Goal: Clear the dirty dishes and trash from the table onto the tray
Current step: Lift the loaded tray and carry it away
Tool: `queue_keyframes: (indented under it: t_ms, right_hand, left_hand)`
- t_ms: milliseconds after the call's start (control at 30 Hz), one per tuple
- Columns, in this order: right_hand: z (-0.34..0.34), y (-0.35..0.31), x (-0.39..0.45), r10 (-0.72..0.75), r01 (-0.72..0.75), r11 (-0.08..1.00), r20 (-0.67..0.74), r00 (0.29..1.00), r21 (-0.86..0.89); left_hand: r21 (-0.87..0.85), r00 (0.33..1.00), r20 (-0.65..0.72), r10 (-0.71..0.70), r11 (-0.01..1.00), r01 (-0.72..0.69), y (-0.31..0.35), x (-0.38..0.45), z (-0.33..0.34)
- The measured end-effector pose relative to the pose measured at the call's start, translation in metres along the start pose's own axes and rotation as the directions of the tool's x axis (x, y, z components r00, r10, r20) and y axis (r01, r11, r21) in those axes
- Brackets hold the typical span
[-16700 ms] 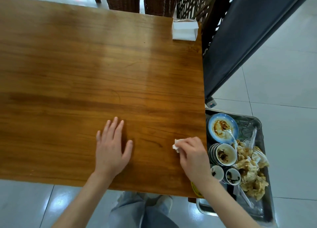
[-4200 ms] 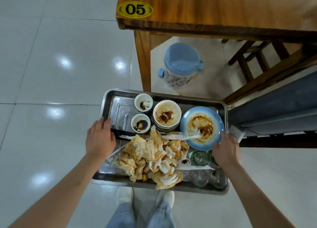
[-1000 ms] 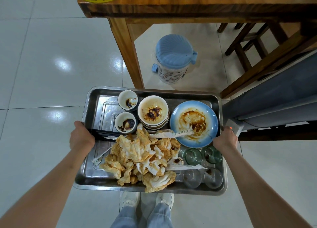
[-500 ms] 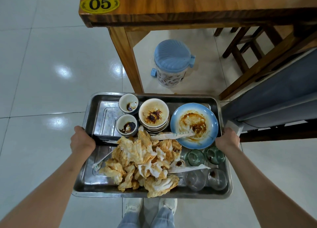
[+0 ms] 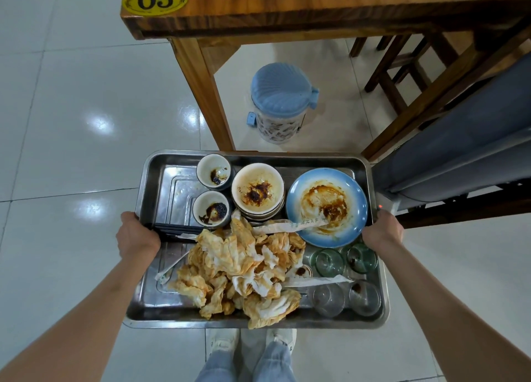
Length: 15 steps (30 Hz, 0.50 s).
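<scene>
I carry a steel tray (image 5: pixel 172 186) in front of me, above the floor. My left hand (image 5: pixel 135 235) grips its left rim and my right hand (image 5: pixel 383 232) grips its right rim. On it lie a heap of stained napkins (image 5: pixel 238 266), two small sauce cups (image 5: pixel 214 172), a stack of dirty bowls (image 5: pixel 258 190), a smeared blue plate (image 5: pixel 327 206), several glass cups (image 5: pixel 344 275), black chopsticks (image 5: pixel 169 228) and paper chopstick wrappers (image 5: pixel 281 226). The wooden table (image 5: pixel 287 5), marked 05, stands ahead.
A blue-lidded bin (image 5: pixel 280 103) stands under the table beside its leg (image 5: pixel 201 88). Wooden stools (image 5: pixel 402 65) and a grey padded bench (image 5: pixel 474 140) are at the right. White tiled floor (image 5: pixel 71 123) spreads to the left. My shoes (image 5: pixel 253 344) show below the tray.
The tray has come a little nearer and lower in view over the last second. Both hands keep their hold on its rims.
</scene>
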State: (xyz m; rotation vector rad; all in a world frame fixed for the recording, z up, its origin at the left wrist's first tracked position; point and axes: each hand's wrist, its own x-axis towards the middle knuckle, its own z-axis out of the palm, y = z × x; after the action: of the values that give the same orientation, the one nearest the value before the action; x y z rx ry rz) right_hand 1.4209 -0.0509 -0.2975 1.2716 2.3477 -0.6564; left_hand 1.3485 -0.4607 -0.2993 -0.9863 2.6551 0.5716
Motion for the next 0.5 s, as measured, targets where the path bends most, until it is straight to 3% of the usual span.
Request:
queue_keyframes:
  t_ms: [500]
  right_hand:
    - [-0.074, 0.015, -0.065, 0.033, -0.031, 0.997, -0.031, 0.999, 0.073]
  left_hand:
    - [-0.040, 0.997, -0.011, 0.074, 0.996, -0.074, 0.022, -0.050, -0.082]
